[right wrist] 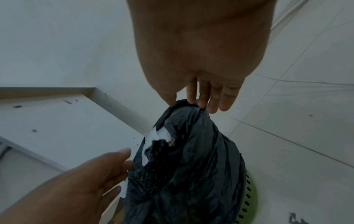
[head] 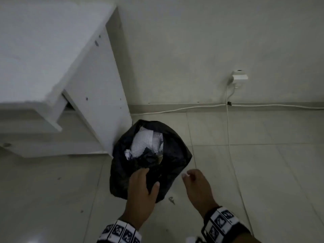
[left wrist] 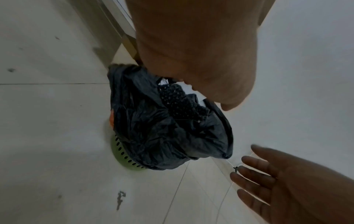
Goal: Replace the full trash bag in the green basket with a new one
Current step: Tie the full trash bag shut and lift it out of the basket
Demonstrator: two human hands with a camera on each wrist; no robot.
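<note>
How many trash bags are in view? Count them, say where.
1. The black trash bag sits in the green basket beside the white cabinet. A second may be hidden.

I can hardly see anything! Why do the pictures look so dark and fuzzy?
Head view: dim room, black trash bag nearly featureless. Left wrist view: the left hand is a big blur up close. Right wrist view: wide lens bends the floor lines.

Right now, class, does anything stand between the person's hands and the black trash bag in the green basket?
Nothing visible does. The left hand is over the black trash bag's near side. The right hand is open beside it, with only bare floor between. The white cabinet stands at the bag's far side, away from both hands.
</note>
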